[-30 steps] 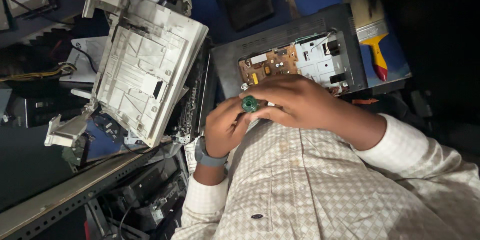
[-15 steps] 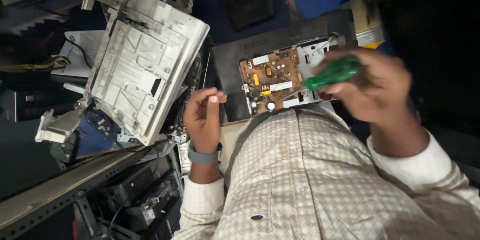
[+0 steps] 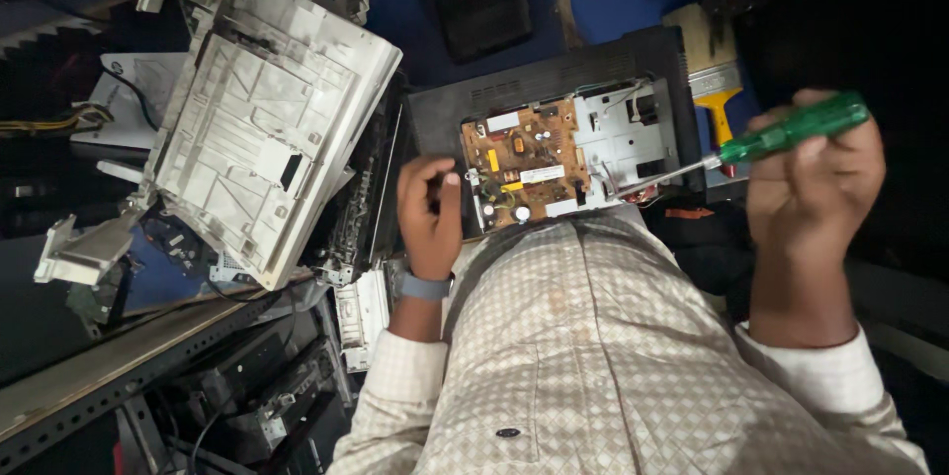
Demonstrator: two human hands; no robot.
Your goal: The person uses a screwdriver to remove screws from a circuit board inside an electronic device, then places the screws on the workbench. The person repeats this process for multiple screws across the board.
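Head view: your right hand grips the green-handled screwdriver, tip near the brown circuit board in the black casing. Your left hand, curled and holding nothing visible, touches the board's edge. A slip could gouge components.

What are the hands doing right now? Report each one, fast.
Left hand: fingers curled, pinching something too small to identify beside the circuit board.
Right hand: closed around the green screwdriver, raised.
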